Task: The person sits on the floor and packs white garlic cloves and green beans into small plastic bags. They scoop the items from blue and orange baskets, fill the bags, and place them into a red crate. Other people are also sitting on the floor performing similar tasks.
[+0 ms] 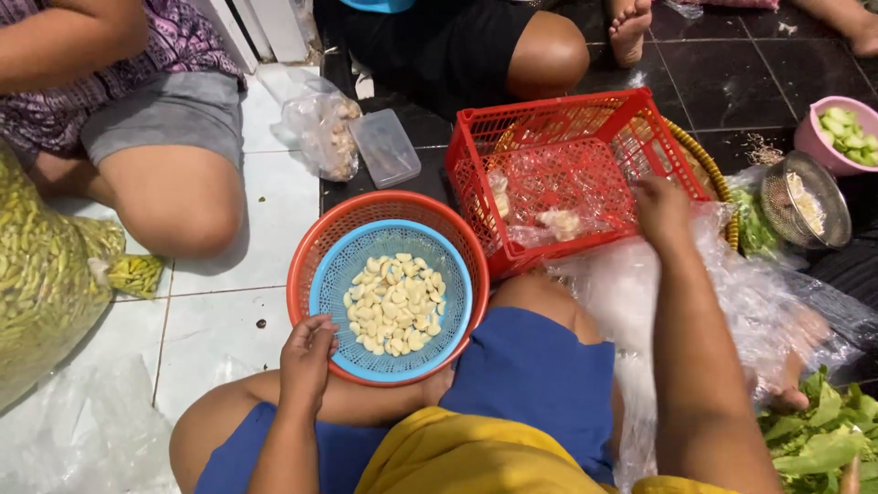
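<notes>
- Two bare hands belong to the person sitting on the floor in blue shorts and a yellow top, knees drawn up.
- Nearest, the left hand rests on the near rim of the blue basket, its fingers curled over the edge and gripping it.
- That blue basket sits nested inside an orange basket, and the pair rests against the person's leg, over the pale floor tiles.
- Peeled garlic cloves lie in a loose heap on the bottom of the blue basket.
- At the right edge, green leaves lie beside crumpled clear plastic.
- Farther out, the right hand reaches to the near wall of a red square crate; its fingers are turned away from me, so I cannot tell how far they are closed or whether they hold anything.
- Inside the crate sits a clear bag with a few pale lumps.
- Left of it, a big sack of yellow-green pods.
- Beyond, a clear lidded box, a metal sieve and a pink bowl of green pieces.
- At the far side, other people's knees and feet.
</notes>
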